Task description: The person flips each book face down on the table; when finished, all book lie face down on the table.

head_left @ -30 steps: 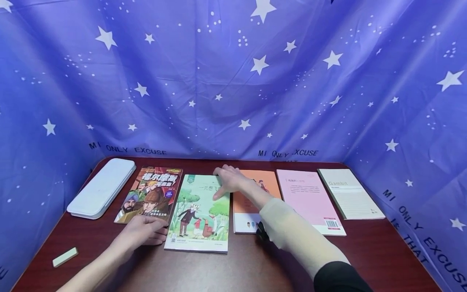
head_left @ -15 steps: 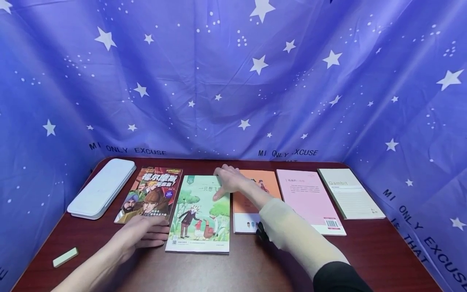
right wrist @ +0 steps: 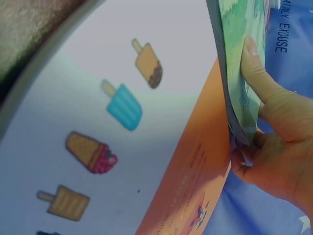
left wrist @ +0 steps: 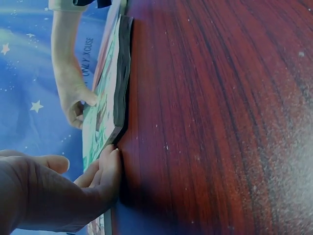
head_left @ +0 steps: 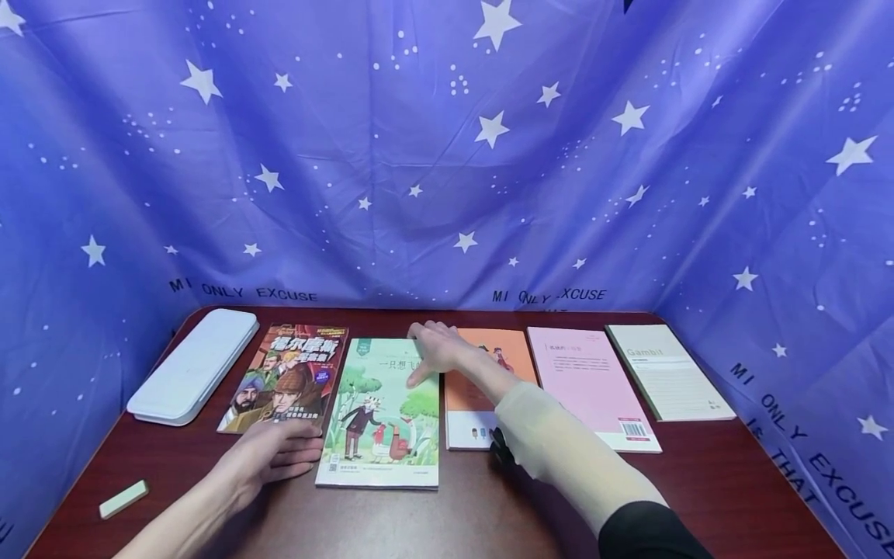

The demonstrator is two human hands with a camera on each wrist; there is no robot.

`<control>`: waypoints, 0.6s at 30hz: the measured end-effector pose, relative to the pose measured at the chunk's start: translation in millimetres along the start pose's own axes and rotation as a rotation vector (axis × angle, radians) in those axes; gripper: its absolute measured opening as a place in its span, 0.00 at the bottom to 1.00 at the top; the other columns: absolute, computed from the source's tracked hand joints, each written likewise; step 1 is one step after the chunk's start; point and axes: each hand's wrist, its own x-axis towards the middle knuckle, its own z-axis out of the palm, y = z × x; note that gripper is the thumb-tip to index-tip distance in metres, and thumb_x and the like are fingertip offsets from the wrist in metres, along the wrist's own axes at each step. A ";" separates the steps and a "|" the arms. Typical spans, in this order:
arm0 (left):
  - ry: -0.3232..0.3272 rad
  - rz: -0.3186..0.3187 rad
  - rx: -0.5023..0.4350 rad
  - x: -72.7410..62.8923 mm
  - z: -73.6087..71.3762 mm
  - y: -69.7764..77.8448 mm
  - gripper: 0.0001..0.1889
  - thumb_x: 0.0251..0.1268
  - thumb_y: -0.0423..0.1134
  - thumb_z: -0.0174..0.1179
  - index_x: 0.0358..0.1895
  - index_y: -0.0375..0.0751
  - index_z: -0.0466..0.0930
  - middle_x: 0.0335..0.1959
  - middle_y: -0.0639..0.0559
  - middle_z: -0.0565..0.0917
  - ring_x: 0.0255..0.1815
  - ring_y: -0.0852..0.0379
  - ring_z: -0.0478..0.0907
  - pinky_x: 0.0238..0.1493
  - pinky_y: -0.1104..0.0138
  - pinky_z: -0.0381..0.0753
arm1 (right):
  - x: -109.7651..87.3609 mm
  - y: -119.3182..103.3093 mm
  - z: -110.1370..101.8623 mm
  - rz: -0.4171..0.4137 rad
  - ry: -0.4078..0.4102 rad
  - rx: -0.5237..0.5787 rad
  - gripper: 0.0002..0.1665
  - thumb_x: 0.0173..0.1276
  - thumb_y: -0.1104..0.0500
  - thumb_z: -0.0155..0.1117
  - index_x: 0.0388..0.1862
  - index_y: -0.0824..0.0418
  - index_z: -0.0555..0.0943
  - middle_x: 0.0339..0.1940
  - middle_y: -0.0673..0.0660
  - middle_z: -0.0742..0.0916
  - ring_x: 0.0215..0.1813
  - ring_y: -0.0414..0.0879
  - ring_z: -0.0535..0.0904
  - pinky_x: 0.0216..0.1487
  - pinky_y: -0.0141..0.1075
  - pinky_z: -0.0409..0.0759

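Green storybook [head_left: 380, 404], between Sherlock Holmes comic [head_left: 279, 380] and orange book [head_left: 468, 390], is pinched at one o'clock by the right hand [head_left: 441, 349], touched at eight by the left hand [head_left: 279, 453], fingers extended, seemingly for steadiness

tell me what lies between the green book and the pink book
In the head view, an orange-and-white book lies between the green book and the pink book, partly hidden by the right arm.
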 end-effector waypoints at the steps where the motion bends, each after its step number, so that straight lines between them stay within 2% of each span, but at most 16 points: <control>1: 0.002 0.000 0.001 0.0 0.3 -0.1 0.24 0.76 0.42 0.54 0.58 0.21 0.77 0.37 0.47 0.92 0.40 0.59 0.89 0.46 0.63 0.91 | -0.1 0.2 0.3 0.001 -0.002 0.006 0.60 0.45 0.35 0.84 0.74 0.53 0.69 0.64 0.55 0.81 0.65 0.52 0.75 0.69 0.51 0.74; 10: 0.002 0.014 -0.031 -0.3 3.8 -1.3 0.24 0.76 0.41 0.53 0.59 0.18 0.75 0.36 0.45 0.91 0.38 0.58 0.89 0.45 0.62 0.92 | -1.6 1.3 0.2 0.000 -0.007 0.050 0.59 0.47 0.37 0.85 0.74 0.53 0.68 0.65 0.56 0.80 0.66 0.51 0.76 0.76 0.55 0.69; 14: -0.020 0.011 -0.068 1.2 2.8 -2.8 0.24 0.75 0.39 0.54 0.60 0.17 0.73 0.36 0.45 0.91 0.39 0.57 0.89 0.46 0.62 0.92 | -2.3 0.4 -0.5 -0.006 -0.016 0.060 0.59 0.47 0.38 0.84 0.74 0.54 0.67 0.66 0.56 0.79 0.66 0.50 0.76 0.75 0.53 0.69; 18: -0.043 0.046 -0.037 4.5 1.4 -5.5 0.25 0.75 0.37 0.56 0.63 0.16 0.70 0.38 0.48 0.90 0.40 0.58 0.87 0.47 0.63 0.91 | -2.1 -0.4 -0.2 -0.007 -0.014 0.058 0.58 0.48 0.37 0.84 0.74 0.54 0.67 0.66 0.56 0.79 0.65 0.49 0.76 0.71 0.51 0.71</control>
